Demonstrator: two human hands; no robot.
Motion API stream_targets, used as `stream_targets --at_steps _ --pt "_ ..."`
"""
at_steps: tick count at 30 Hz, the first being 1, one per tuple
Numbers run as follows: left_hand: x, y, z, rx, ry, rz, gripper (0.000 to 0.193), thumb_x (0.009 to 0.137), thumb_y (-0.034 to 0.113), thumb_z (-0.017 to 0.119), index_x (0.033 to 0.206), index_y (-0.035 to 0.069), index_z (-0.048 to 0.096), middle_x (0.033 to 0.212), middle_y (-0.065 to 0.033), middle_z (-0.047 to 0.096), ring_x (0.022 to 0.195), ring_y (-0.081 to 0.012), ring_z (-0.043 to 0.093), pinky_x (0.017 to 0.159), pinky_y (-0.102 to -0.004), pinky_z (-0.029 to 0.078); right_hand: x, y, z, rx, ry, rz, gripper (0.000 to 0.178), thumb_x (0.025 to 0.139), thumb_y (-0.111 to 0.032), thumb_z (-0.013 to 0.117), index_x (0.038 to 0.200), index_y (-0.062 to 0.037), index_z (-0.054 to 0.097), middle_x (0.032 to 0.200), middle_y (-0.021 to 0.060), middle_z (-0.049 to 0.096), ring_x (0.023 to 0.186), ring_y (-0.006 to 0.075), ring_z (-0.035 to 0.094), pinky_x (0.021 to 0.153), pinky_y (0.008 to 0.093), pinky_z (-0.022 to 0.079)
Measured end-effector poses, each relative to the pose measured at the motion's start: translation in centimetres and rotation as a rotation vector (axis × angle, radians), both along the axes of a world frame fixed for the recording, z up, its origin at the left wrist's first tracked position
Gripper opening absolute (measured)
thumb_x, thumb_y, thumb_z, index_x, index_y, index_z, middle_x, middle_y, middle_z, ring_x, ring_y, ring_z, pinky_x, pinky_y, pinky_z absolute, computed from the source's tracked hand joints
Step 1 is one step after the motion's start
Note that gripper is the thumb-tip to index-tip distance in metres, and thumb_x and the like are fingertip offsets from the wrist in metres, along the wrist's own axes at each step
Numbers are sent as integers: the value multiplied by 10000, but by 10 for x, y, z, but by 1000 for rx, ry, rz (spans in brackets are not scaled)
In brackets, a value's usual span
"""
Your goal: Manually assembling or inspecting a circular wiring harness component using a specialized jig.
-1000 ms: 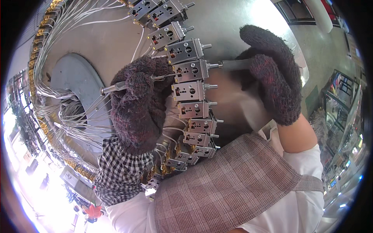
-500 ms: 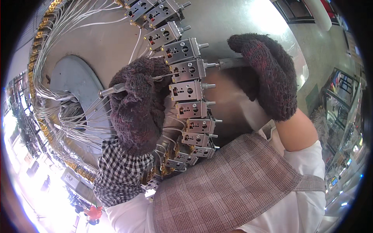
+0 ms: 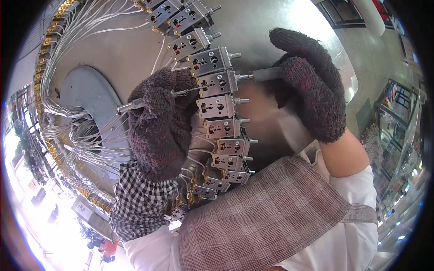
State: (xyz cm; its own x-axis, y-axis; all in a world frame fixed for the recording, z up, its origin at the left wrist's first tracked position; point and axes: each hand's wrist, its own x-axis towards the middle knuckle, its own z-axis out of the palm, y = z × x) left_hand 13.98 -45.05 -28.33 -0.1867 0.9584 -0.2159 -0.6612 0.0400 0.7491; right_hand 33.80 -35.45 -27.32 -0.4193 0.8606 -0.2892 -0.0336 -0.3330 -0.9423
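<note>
My left hand [image 3: 158,124], in a dark knitted glove, is closed around a slim screwdriver [image 3: 130,106] with a metal handle. Its thin shaft points right, the tip at the slotted face of a small metal control unit [image 3: 217,84] with a shaft, like a thermostat. On the unit's other side, my right hand [image 3: 314,86], also gloved, holds a grey cylindrical tool [image 3: 266,74] that meets the unit's shaft. The thumb side presses the tool's end while an upper finger stands raised off it. The fingers underneath are partly hidden.
Similar metal units [image 3: 219,106] form a curved row above and below. White wires [image 3: 86,104] run in bundles at the left, around a grey curved plate [image 3: 88,90] and along a rim of brass terminals [image 3: 45,49]. Shelving [image 3: 398,117] stands at the far right.
My right hand's upper finger has lifted up and away from the grey tool, and the hand has rolled slightly. The left hand and screwdriver have barely shifted.
</note>
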Motion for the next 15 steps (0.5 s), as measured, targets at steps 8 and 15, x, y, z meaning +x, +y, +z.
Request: stream_targets --at_steps 8,15 --pt "-13 -10 17 -36 8 28 275 907 256 450 1088 56 499 1052 -101 556 1072 -261 514 919 -399 436 6 -12 5 59 -65 -14 393 875 -218 476 1196 6 440 769 81 569 558 131 552 466 221 426" --pt "-29 -51 3 -77 -137 9 270 898 223 467 1094 39 494 1106 -126 531 1091 -280 498 952 -436 399 7 -40 1 213 -24 47 411 885 -247 463 1192 25 434 750 114 592 515 136 544 447 215 415"
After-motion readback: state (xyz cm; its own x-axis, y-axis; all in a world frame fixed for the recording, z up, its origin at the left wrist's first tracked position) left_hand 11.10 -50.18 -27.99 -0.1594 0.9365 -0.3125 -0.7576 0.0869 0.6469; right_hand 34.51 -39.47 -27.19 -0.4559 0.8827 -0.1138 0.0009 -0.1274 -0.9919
